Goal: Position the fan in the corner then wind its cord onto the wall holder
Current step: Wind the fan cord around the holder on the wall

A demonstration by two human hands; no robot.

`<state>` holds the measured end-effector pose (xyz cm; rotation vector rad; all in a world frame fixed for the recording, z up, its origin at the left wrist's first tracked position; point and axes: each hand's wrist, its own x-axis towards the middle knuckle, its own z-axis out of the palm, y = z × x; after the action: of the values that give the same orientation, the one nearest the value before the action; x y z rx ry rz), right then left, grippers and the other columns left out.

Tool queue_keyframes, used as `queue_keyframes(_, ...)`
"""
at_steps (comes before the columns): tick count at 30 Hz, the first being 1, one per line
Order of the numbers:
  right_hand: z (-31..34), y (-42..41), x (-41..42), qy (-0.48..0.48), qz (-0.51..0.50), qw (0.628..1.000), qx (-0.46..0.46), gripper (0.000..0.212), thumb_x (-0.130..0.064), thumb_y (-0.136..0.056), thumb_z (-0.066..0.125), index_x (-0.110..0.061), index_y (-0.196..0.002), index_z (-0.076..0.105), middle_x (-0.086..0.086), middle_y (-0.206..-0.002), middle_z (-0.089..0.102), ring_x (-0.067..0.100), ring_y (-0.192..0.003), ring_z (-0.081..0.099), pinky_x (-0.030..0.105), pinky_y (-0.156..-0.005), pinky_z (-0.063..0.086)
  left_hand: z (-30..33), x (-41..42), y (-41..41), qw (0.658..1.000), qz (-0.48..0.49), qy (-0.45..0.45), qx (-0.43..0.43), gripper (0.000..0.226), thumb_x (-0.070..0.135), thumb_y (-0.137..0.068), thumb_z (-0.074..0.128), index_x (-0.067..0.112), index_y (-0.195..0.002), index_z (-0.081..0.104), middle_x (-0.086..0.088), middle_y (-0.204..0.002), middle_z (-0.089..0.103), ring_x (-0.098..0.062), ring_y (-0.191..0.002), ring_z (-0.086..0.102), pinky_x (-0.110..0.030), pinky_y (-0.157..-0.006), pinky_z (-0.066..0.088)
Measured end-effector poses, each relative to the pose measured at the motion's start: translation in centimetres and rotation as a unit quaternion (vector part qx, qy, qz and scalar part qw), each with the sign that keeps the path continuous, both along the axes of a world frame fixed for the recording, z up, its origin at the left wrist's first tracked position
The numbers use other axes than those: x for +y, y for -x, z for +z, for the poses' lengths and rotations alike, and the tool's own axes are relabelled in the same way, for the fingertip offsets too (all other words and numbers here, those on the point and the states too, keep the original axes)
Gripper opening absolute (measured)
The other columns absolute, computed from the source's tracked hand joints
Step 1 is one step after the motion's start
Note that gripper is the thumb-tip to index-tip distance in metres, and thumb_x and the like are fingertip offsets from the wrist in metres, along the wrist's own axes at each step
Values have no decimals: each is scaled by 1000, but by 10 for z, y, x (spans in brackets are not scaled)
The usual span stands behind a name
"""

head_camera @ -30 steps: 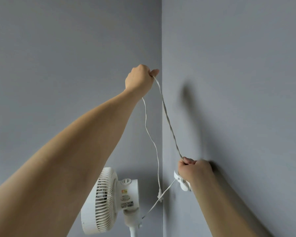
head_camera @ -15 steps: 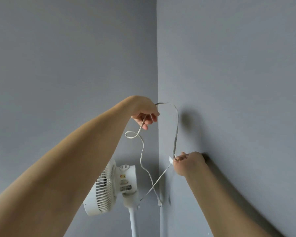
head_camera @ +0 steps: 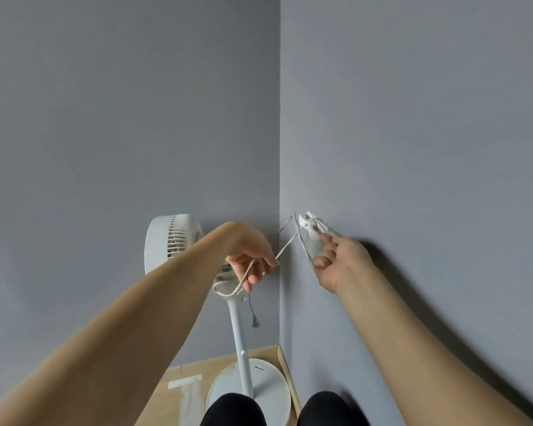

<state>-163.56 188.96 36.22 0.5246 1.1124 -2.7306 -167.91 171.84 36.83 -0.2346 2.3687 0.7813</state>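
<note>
Left hand (head_camera: 249,263) curled round slack loop of thin white cord (head_camera: 285,246); right hand (head_camera: 340,262) pinching wound turns at small white plastic wall holder (head_camera: 310,226) above fingers. White pedestal fan (head_camera: 173,238) behind left hand, in corner. Risks: slack lets turns slip off holder; hard pull may tip fan or tear holder loose

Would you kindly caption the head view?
Left hand feeds thin white cord toward white wall holder beside right hand.

White fan (head_camera: 173,238), grey wall (head_camera: 413,118).

The left forearm (head_camera: 154,305) hides much of the fan head (head_camera: 170,238). Motion blur smears the cord (head_camera: 285,248) loops at the wall holder (head_camera: 310,229).
</note>
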Motion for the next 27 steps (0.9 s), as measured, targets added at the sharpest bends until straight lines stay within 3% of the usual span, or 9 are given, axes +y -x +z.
queue_keyframes(6,-32,1,6,-94,-7,996,-7,27,-13,-99,35,-9,-83,56,-10,-27,21,7,-19,14,10,-28,12,-57,9,-8,995,-66,19,-73,33,19,-98,55,0,-125,59,-16,-106,70,-28,-94,68,-44,-98,51)
queue_keyframes(9,-42,3,5,-112,-26,993,-4,24,-13,-98,37,-11,-84,57,-9,-36,23,6,-20,15,11,-27,13,-62,12,-5,997,-47,1,-60,29,24,-103,44,4,-109,64,-14,-84,71,-26,-79,68,-43,-94,53)
queue_keyframes(11,-47,6,2,-112,-42,993,-7,25,-13,-98,38,-12,-82,57,-5,-51,21,5,-21,16,13,-28,13,-66,10,6,1000,9,15,-6,35,27,-103,37,3,-97,61,-12,-65,58,-25,-59,60,-41,-72,59)
queue_keyframes(13,-49,7,-1,-100,-61,993,-11,26,-14,-98,38,-14,-81,57,-4,-57,19,5,-23,16,15,-29,14,-66,3,13,988,7,139,68,30,24,-98,35,6,-91,59,-9,-71,55,-23,-56,53,-32,-60,55)
queue_keyframes(16,-51,7,-5,-79,-87,993,-20,23,-15,-97,39,-13,-88,60,-5,-59,19,5,-23,16,14,-29,14,-66,-16,6,914,-69,390,84,37,24,-94,44,12,-127,57,-7,-128,58,-29,-104,61,-37,-79,52)
queue_keyframes(19,-51,4,-7,-73,-104,991,-35,21,-14,-97,40,-11,-100,60,-5,-59,19,5,-21,15,13,-29,13,-74,-32,-8,871,-58,487,20,40,20,-95,51,15,-135,52,-2,-127,56,-27,-91,55,-30,-53,43)
queue_keyframes(23,-51,5,-9,-76,-105,990,-50,29,-13,-96,39,-12,-110,64,-4,-59,19,6,-20,14,13,-29,13,-83,-42,-9,877,-8,476,65,35,15,-94,50,16,-128,60,1,-91,57,-23,-81,56,-30,-53,45)
queue_keyframes(25,-53,5,-10,-83,-96,991,-51,32,-13,-96,38,-11,-115,64,-4,-58,18,6,-22,15,14,-29,14,-75,-39,-9,899,28,415,138,36,16,-95,49,10,-129,58,-5,-115,61,-28,-108,60,-34,-78,52)
queue_keyframes(27,-56,7,-12,-96,-91,989,-59,35,-12,-95,37,-10,-116,65,-4,-58,21,10,-33,18,18,-31,17,-58,-33,-7,910,108,321,239,37,14,-93,48,5,-127,58,-13,-129,60,-32,-119,57,-37,-89,48)
